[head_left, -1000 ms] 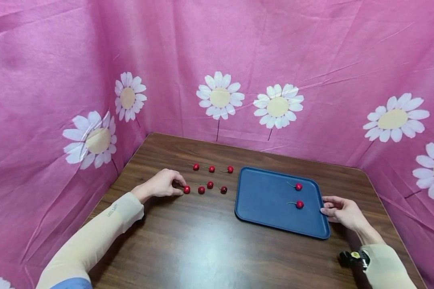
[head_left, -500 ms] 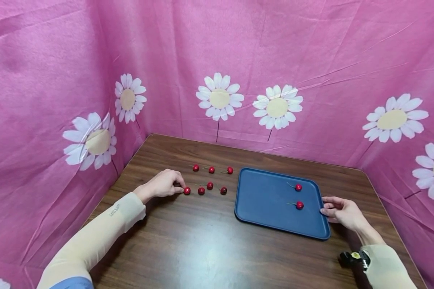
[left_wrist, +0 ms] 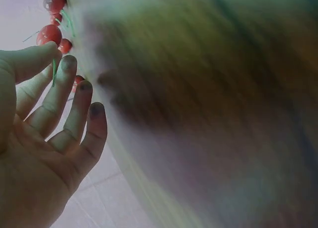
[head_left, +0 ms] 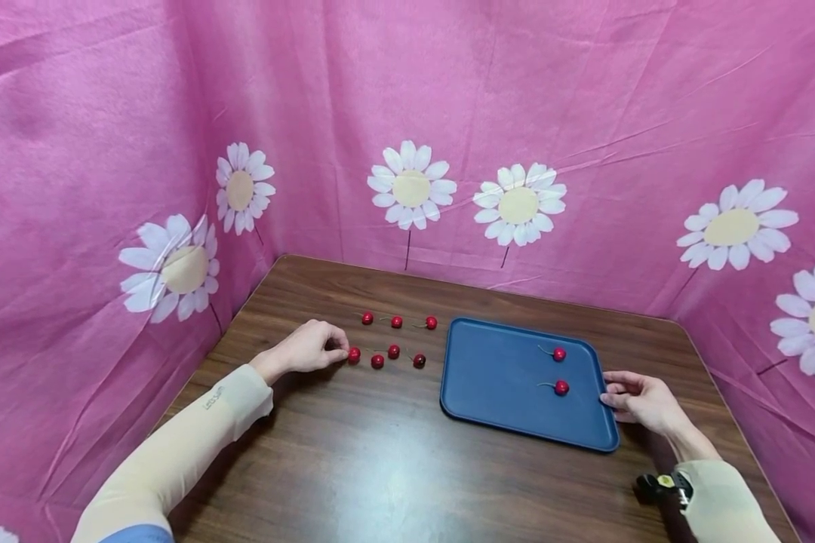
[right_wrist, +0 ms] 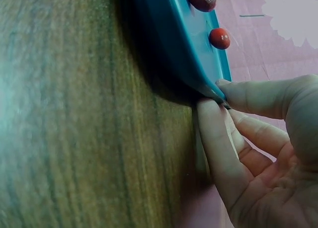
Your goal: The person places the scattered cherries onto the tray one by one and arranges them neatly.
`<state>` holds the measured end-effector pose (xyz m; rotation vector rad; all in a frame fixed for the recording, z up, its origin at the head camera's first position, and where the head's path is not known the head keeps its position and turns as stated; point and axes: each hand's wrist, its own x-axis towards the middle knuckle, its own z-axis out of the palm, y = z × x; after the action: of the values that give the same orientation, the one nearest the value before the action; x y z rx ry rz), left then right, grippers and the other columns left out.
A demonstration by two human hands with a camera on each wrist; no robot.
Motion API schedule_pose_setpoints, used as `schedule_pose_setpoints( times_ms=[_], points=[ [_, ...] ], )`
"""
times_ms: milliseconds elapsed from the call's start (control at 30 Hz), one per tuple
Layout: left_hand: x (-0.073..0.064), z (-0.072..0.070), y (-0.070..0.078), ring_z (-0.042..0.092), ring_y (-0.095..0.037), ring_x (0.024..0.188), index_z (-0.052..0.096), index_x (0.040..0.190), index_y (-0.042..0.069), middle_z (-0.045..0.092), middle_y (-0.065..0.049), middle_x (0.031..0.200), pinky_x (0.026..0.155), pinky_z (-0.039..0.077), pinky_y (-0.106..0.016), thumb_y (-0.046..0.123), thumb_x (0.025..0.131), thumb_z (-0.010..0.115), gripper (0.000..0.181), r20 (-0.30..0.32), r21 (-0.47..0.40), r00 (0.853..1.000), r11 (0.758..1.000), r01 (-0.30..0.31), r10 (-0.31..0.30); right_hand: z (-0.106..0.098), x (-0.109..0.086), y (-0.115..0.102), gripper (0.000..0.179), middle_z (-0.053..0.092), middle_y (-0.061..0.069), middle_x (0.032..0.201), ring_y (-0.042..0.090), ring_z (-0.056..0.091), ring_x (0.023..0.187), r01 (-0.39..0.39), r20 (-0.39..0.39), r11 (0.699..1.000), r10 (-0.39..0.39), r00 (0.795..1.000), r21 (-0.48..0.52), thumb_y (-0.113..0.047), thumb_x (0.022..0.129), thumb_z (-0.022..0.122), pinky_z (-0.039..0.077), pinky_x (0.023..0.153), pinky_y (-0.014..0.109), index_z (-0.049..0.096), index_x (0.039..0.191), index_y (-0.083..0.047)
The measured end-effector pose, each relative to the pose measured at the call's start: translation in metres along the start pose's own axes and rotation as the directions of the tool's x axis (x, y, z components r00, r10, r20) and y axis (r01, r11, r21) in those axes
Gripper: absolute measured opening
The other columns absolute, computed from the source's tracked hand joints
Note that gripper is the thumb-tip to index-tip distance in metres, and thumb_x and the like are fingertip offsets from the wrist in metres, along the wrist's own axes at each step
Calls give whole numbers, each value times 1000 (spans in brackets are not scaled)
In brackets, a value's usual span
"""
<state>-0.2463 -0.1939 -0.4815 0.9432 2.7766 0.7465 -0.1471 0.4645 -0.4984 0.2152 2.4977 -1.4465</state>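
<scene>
My left hand (head_left: 310, 347) pinches a red cherry (head_left: 355, 354) between thumb and index finger at the left end of the near row. In the left wrist view this cherry (left_wrist: 48, 35) sits at the fingertips, its green stem (left_wrist: 54, 71) trailing down past them toward the palm. Several more cherries (head_left: 377, 361) lie on the table just right of the hand. A dark blue tray (head_left: 496, 385) stands to the right, bearing two cherries (head_left: 561, 388) near its right side. My right hand (head_left: 645, 403) grips the tray's right rim, thumb on top and fingers below.
Three cherries (head_left: 397, 322) form a back row on the brown wooden table (head_left: 353, 467). A pink curtain (head_left: 326, 113) with white daisies encloses the table at the back and both sides. A black device (head_left: 662, 486) is worn on my right wrist.
My left thumb and finger have closed on the leftmost near cherry, which has risen slightly and shifted a little right. My right hand and the tray stay in place.
</scene>
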Motion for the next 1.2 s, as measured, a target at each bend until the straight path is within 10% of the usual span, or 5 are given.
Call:
schedule_pose_setpoints(
  times_ms=[933, 1200],
  points=[
    [50, 18, 89, 45, -6, 65, 83, 109, 9, 80, -9, 93, 68, 42, -23, 18, 109, 71, 16, 105, -292, 981, 948, -124, 161, -1, -3, 0, 65, 71, -11, 98, -1, 72, 84, -5, 0, 1000, 5, 1000, -15, -1, 106, 74, 69, 75, 31, 41, 157, 23],
    [82, 34, 125, 67, -4, 86, 83, 106, 7, 83, -7, 99, 81, 57, -23, 20, 108, 73, 16, 96, -314, 964, 927, -206, 247, 0, -4, -2, 65, 71, -10, 97, -1, 72, 84, 0, 6, 1000, 0, 1000, -11, 0, 105, 73, 69, 75, 31, 40, 156, 23]
  ],
)
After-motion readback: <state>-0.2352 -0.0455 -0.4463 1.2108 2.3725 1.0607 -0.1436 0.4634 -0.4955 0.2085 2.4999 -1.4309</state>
